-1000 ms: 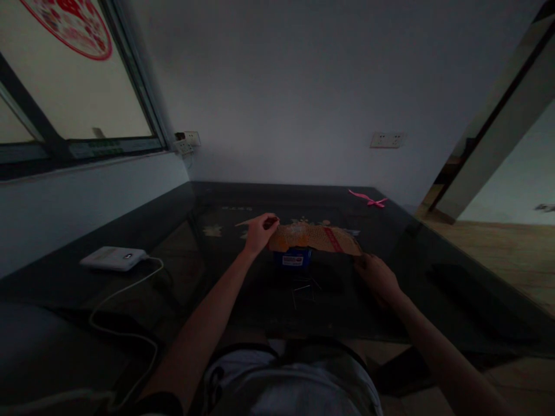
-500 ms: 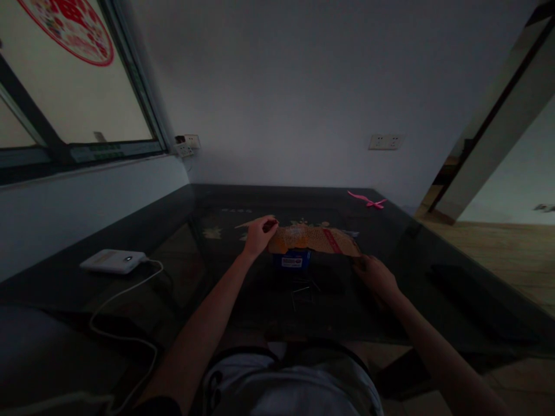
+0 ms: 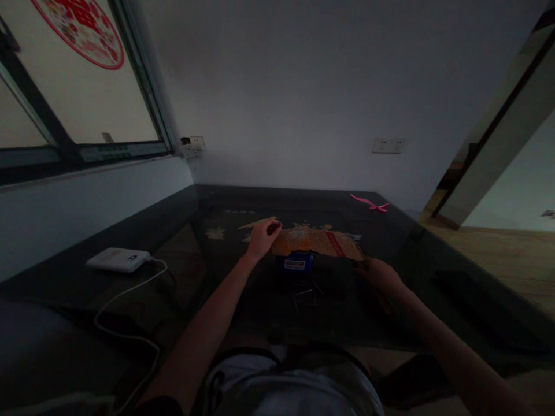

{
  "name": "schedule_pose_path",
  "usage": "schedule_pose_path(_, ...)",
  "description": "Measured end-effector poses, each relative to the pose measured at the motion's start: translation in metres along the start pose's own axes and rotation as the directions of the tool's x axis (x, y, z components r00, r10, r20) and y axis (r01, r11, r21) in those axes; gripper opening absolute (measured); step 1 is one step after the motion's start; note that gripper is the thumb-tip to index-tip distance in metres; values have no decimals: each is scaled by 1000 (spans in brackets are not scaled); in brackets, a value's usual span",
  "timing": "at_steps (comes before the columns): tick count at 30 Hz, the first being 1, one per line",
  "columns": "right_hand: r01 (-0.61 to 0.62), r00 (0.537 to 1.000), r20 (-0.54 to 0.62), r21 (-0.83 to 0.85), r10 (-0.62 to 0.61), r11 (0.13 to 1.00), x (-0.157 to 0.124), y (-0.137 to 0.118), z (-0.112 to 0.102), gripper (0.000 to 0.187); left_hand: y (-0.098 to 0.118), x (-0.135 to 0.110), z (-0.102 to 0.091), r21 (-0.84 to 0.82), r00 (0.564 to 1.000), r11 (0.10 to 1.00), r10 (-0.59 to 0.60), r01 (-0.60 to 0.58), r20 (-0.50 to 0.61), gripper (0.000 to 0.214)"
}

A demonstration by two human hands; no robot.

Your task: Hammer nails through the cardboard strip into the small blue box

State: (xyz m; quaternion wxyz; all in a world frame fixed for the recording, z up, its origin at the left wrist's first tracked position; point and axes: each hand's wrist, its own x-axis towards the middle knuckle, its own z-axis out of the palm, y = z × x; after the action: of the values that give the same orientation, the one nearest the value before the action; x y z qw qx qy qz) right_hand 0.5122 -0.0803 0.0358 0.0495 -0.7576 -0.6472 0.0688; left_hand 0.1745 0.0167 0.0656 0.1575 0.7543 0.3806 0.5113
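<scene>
A flat tan speckled piece with a red band point(image 3: 318, 241) stretches between my two hands above the dark table; its kind is hard to tell in the dim light. My left hand point(image 3: 262, 238) pinches the left end with bent fingers. At the right end, my right hand point(image 3: 379, 274) has its fingers closed at the corner, though shadow hides the exact grip. Beneath the piece stands a small blue box point(image 3: 295, 263) with a white label, its top covered from view. Several thin metal pins point(image 3: 306, 294) lie on the table in front of the box.
A white power bank point(image 3: 118, 260) with a white cable point(image 3: 125, 294) lies at the left. A pink ribbon point(image 3: 370, 204) rests at the far right of the dark tabletop point(image 3: 281, 199). A dark flat object point(image 3: 481, 306) is near the right edge. The wall has sockets point(image 3: 388, 145).
The view has shifted slightly, so everything sits a little further right. Both hands keep nearly the same pose on the tan piece.
</scene>
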Motion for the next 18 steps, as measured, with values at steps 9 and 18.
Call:
schedule_pose_path(9, 7, 1000, 18, 280, -12, 960, 24, 19, -12, 23, 2, -1, -2, 26, 1000, 1000, 7, -6, -23, 8)
schedule_pose_path(18, -22, 998, -40, 514, 50, 857, 21, 28, -31, 31, -1, 1, -4, 5, 1000, 1000, -6, 6, -3, 6)
